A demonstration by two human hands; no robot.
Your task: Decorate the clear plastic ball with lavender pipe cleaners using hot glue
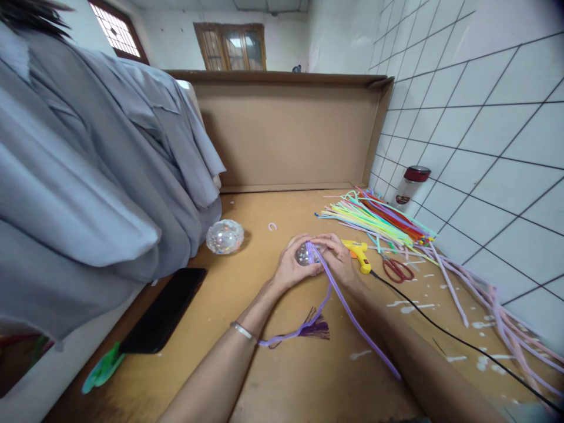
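Head view: left hand [289, 262] and right hand [340, 258] grip a clear ball [302, 254], apparently attaching purple strips [352, 314]; next move likely needs steady finger pressure.

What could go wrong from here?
The yellow glue gun lies close beside the right hand; if hot, which the picture can't show, it might burn. A purple strip runs by the dark tassel, so they could tangle. The loose clear ball at left might roll if bumped.
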